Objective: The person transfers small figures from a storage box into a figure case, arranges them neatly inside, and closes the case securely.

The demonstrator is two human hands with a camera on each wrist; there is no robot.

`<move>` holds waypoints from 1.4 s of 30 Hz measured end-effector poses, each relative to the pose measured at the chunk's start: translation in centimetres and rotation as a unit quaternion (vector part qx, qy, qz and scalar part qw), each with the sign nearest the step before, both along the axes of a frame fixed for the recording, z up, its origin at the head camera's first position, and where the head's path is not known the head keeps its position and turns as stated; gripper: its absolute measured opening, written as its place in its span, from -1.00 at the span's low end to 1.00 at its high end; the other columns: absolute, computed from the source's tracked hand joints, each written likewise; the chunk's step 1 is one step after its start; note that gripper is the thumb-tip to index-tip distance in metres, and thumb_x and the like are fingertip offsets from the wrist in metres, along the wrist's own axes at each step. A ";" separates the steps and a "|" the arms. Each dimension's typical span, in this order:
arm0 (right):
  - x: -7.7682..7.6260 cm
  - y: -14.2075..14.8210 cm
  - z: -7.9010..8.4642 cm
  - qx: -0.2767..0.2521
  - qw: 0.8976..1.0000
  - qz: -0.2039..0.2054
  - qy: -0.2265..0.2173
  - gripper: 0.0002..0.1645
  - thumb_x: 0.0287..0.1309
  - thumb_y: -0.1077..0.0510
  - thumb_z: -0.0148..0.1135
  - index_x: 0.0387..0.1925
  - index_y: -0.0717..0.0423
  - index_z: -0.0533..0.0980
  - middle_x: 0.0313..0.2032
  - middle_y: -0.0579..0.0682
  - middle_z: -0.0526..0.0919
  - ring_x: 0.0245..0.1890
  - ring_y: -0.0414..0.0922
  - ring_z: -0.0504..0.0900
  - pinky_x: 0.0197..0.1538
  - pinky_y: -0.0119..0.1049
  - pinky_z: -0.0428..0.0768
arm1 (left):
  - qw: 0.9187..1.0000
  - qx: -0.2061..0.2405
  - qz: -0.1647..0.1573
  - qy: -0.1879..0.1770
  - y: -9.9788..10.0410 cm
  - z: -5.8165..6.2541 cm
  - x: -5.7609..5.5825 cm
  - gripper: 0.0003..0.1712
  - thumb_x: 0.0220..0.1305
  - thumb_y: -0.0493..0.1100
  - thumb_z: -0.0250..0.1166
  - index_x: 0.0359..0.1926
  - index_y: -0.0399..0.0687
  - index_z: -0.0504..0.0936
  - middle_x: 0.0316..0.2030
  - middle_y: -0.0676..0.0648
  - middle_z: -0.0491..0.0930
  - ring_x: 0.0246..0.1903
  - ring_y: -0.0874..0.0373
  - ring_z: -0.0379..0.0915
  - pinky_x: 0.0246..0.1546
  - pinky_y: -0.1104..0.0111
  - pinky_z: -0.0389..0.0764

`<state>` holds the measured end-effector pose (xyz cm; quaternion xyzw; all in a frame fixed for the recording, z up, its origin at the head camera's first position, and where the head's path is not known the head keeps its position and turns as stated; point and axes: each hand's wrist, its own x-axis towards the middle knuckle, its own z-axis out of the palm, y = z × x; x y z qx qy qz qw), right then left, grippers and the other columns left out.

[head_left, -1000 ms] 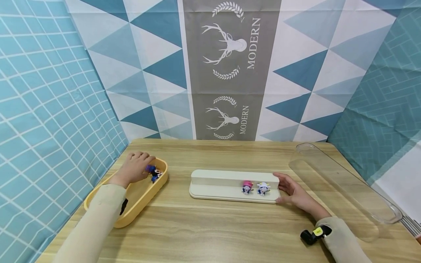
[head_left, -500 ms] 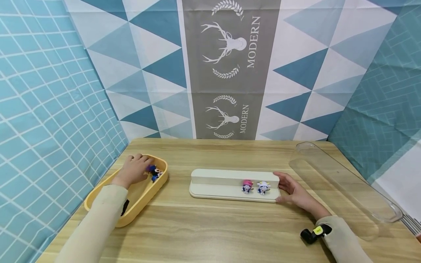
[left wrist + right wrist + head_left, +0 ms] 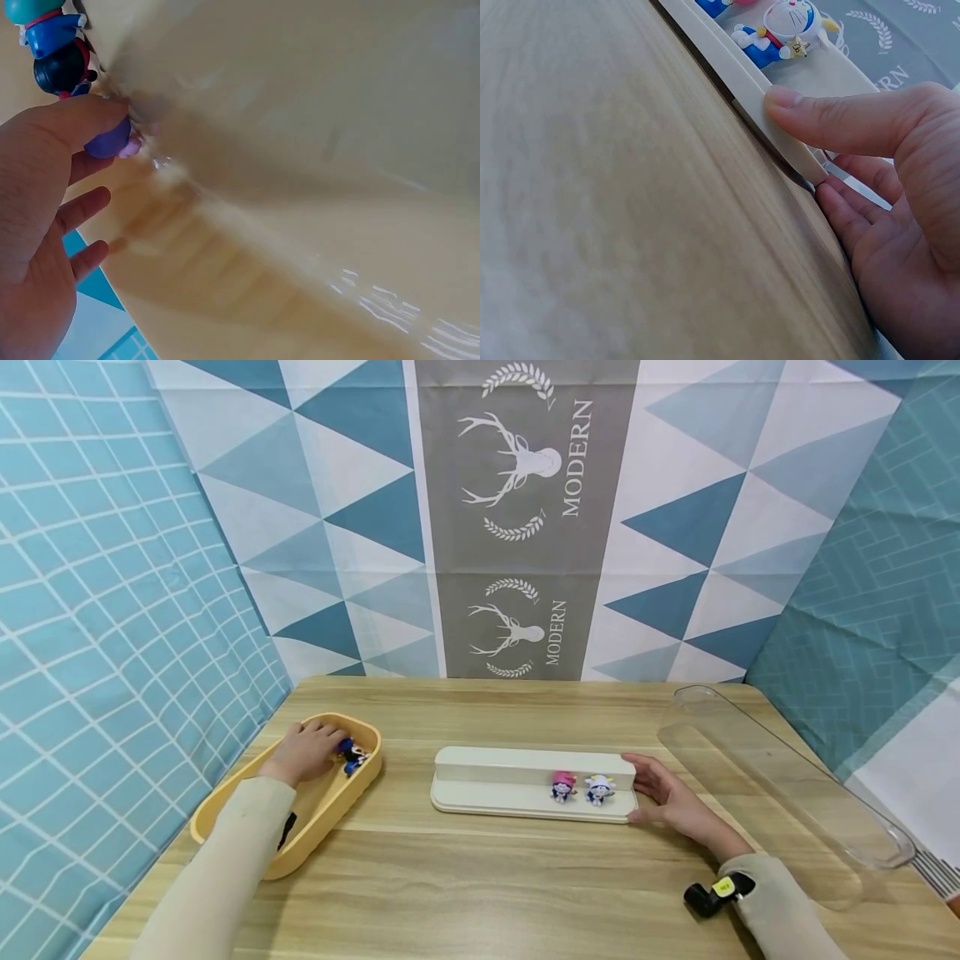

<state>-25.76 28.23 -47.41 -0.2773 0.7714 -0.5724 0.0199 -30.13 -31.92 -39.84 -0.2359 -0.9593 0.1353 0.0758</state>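
Observation:
My left hand [image 3: 303, 753] reaches into the yellow-orange tray [image 3: 330, 818] at the left. Between thumb and forefinger it pinches a small purple figurine [image 3: 109, 140], mostly covered by the fingers. Beside it in the tray lie other small blue figurines [image 3: 352, 757]. At mid-table stands a cream two-step display base [image 3: 487, 793]. On its lower step two figurines stand side by side: one with a pink hat [image 3: 563, 786], one with a white horned hat [image 3: 599, 789]. My right hand [image 3: 678, 806] grips the base's right end, thumb on the front edge, fingers behind.
A long clear plastic cover [image 3: 787, 781] lies slantwise at the right of the wooden table [image 3: 480, 893]. Patterned cloth hangs behind the table and on both sides.
My left hand has shifted very slightly within the tray, and the purple spot at its fingertips is now hidden in the head view. The right hand and the base have stayed put.

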 end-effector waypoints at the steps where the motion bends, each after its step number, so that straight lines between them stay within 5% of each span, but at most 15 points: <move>1: 0.0 0.0 0.0 0.000 1.000 -0.001 -0.001 0.11 -0.10 0.45 0.48 0.46 0.32 0.10 0.25 0.48 0.30 0.17 -0.42 0.41 0.19 -0.57 0.37 | 1.000 0.001 -0.001 0.002 0.0 -0.1 -0.1 -0.49 0.21 -0.19 0.41 0.18 -0.19 0.57 0.10 -0.24 0.55 0.10 -0.26 0.40 -0.01 -0.15 0.44; 11: 0.0 0.0 0.0 0.000 1.000 0.000 0.003 0.10 -0.10 0.46 0.48 0.45 0.34 0.10 0.24 0.49 0.30 0.17 -0.43 0.41 0.20 -0.56 0.37 | 0.999 0.018 -0.016 0.032 0.0 -0.6 -0.6 -0.66 0.25 -0.10 0.39 -0.02 -0.16 0.62 -0.09 -0.20 0.62 -0.04 -0.22 0.47 -0.12 -0.09 0.46; 32: -0.1 0.1 -0.1 -0.004 1.000 0.003 0.007 0.11 -0.12 0.47 0.48 0.45 0.34 0.10 0.24 0.49 0.30 0.17 -0.43 0.41 0.20 -0.55 0.38 | 1.000 -0.003 -0.003 0.013 0.6 -0.1 -0.7 -0.66 0.23 -0.08 0.43 -0.06 -0.17 0.62 -0.14 -0.19 0.63 -0.06 -0.21 0.49 -0.05 -0.15 0.45; 42: -0.1 0.0 -0.1 -0.001 1.000 0.000 0.005 0.11 -0.11 0.46 0.48 0.45 0.34 0.10 0.24 0.48 0.29 0.17 -0.44 0.40 0.20 -0.56 0.37 | 0.997 0.053 -0.008 0.049 -0.3 0.8 -0.9 -0.72 0.18 -0.14 0.41 -0.14 -0.17 0.60 -0.21 -0.18 0.62 -0.19 -0.15 0.45 -0.23 -0.03 0.46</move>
